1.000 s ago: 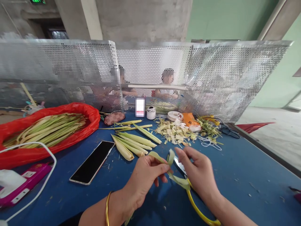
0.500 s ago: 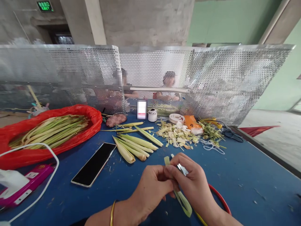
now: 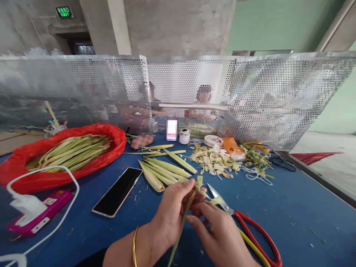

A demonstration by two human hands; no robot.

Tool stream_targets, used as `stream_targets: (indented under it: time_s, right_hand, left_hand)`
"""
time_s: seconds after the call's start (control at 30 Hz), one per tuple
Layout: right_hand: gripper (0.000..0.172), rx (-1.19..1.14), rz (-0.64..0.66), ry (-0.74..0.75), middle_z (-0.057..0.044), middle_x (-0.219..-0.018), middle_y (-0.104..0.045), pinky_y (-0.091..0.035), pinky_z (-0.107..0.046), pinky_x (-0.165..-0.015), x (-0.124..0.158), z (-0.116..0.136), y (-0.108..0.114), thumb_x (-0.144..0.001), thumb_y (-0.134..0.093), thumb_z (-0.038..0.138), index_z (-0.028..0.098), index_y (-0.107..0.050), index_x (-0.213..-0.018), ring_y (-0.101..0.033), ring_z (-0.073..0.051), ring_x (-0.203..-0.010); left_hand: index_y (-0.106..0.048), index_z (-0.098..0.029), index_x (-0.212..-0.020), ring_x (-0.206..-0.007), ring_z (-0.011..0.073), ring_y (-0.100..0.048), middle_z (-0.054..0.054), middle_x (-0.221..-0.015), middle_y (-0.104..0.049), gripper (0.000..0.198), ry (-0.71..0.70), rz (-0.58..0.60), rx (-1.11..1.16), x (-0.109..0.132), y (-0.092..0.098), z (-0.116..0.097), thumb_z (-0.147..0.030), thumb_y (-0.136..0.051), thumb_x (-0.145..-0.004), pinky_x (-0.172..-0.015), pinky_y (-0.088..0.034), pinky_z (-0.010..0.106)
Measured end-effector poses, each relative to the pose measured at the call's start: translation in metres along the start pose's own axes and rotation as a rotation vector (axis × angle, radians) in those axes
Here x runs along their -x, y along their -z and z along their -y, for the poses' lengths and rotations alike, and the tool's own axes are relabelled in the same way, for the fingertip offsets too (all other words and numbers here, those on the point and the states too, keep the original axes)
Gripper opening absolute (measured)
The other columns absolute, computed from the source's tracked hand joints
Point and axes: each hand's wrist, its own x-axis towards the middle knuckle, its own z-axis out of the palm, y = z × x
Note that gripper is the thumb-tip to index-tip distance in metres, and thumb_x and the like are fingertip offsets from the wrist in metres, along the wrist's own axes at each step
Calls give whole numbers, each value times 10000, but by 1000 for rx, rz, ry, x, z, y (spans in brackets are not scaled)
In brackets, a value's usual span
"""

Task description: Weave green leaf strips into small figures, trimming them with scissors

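Note:
My left hand is closed on a narrow green leaf strip, with a small knotted or folded bit at its upper end above the fingertips. The strip's long tail hangs down toward me between the hands. Just right of it, my right hand has its fingers curled, with thumb and fingers at the strip; exactly where they pinch is partly hidden. Scissors with one red and one yellow handle lie beside the right hand, blades pointing away. Several pale green husk leaves lie beyond my hands.
A black phone and a magenta power strip with a white cable are left, before a red bag of long leaves. Leaf scraps, a tape roll and an orange packet lie near the perforated screen; people sit behind it.
My right hand has shifted down and away from the strip's top. The strip's loop has become a hanging tail, and the knotted bit shows. The scissors, mostly covered before, are now exposed.

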Motion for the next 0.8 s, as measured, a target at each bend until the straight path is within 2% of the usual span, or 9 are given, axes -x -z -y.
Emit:
stream_targets:
  time_s: [0.1,0.23,0.4,0.57,0.8]
  right_hand:
    - [208,-163,-39,-127,-57,-857,-733,-471,-256,-621,-4,-5,-11,-904,-526,335,217,-692,-863,-669,-205,-729]
    - [234,-264,-120,-197,-58,-851,-737,-475,-273,-706,-5,-4,-14,-903,-515,335,212,-714,-915,-667,-229,-810]
    - [338,-259,-166,-256,-59,-763,-706,-450,-265,-641,-5,-2,-15,-911,-482,400,166,-695,-792,-629,-211,-715]
    - [294,-358,-146,-198,-47,-801,-690,-458,-252,-679,-3,-1,-13,-913,-489,382,169,-684,-860,-610,-200,-767]
    - [235,-322,-107,-177,-33,-762,-623,-438,-239,-675,-1,1,-9,-907,-476,315,183,-613,-768,-559,-184,-768]
  left_hand:
    - [-712,-114,-726,-630,142,-626,66,-703,-712,251,9,48,-10,0,-1,5,-297,-832,-603,-633,-488,243]
    - [-707,-128,-752,-728,159,-667,65,-772,-742,256,-8,20,-6,0,-2,10,-177,-851,-546,-718,-496,242]
    - [-712,-132,-802,-782,168,-681,75,-835,-757,291,-18,-2,-33,1,-3,11,-164,-848,-547,-774,-493,253]
    - [-710,-136,-803,-778,183,-684,67,-771,-750,287,-27,-33,-77,1,-4,8,-178,-839,-550,-767,-481,266]
    - [-710,-127,-784,-750,185,-668,68,-721,-739,280,-42,-38,-129,-2,-3,10,-186,-831,-538,-785,-469,295]
